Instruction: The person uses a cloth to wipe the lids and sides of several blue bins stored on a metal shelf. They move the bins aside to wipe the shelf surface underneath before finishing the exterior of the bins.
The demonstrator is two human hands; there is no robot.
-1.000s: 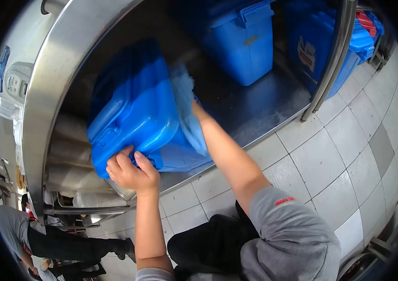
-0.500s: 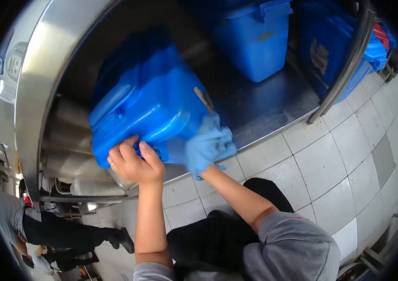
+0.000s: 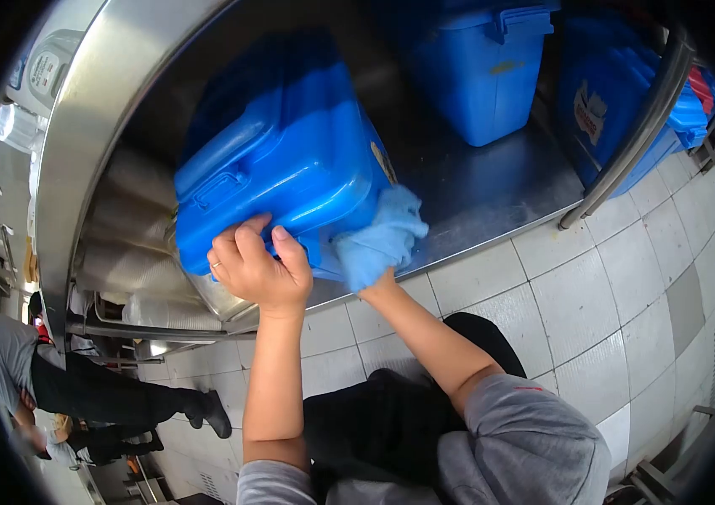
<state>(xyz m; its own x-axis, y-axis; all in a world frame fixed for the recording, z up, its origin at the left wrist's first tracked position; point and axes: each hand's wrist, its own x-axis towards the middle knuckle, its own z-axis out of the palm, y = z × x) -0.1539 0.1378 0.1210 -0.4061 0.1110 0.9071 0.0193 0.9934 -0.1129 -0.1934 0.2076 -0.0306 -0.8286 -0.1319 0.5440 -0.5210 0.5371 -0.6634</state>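
A blue plastic bin (image 3: 290,181) with a lid and a moulded handle sits tilted at the front of the metal shelf. My left hand (image 3: 260,263) has its fingers curled over the bin's near edge, thumb on top, gripping it. A crumpled light-blue cloth (image 3: 382,240) covers my right hand (image 3: 380,282), whose fingers are hidden beneath it. The cloth presses against the bin's right side wall, below a worn label.
Another blue bin (image 3: 492,84) stands further back on the metal shelf (image 3: 492,198). More blue bins (image 3: 601,105) are beyond the shelf leg (image 3: 635,143). Stacked clear plastic containers (image 3: 134,269) lie left. A co-worker (image 3: 105,387) is at lower left on the tiled floor.
The view has shifted a little. My right hand and the cloth have moved slightly upward along the bin's side. My left hand keeps its grip on the bin edge.
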